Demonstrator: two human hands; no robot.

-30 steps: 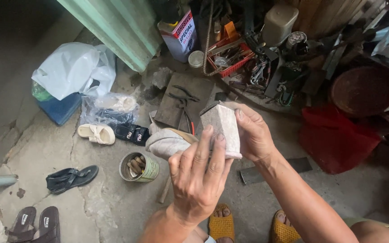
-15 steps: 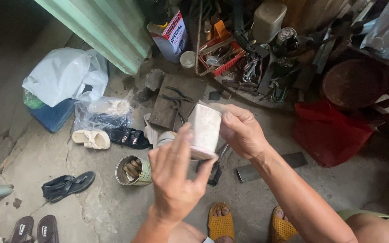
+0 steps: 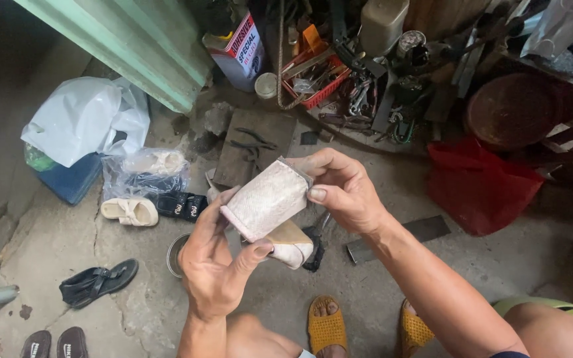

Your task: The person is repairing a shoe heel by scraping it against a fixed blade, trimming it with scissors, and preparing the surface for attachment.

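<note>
Looking down from my head camera, I have a pale, cream-coloured shoe raised in front of me, sole side turned up, above the cracked concrete floor. My right hand pinches its upper end, thumb pressed on the edge and fingers curled behind. My left hand cups the lower end from below, thumb hooked near the heel part, so both hands are closed on the shoe. Compared with a second ago, my left palm, which then lay spread over the front of the shoe, has slid down and off it, and the sole now shows plainly; I judge I have turned it to look the surface over. Below the shoe a round tin sits on the floor, half hidden by my left hand. Further left lie a cream sandal, a black sandal and a white plastic bag. Beyond are a red basket of tools and a red bag. My feet in yellow sandals are under me.
</note>
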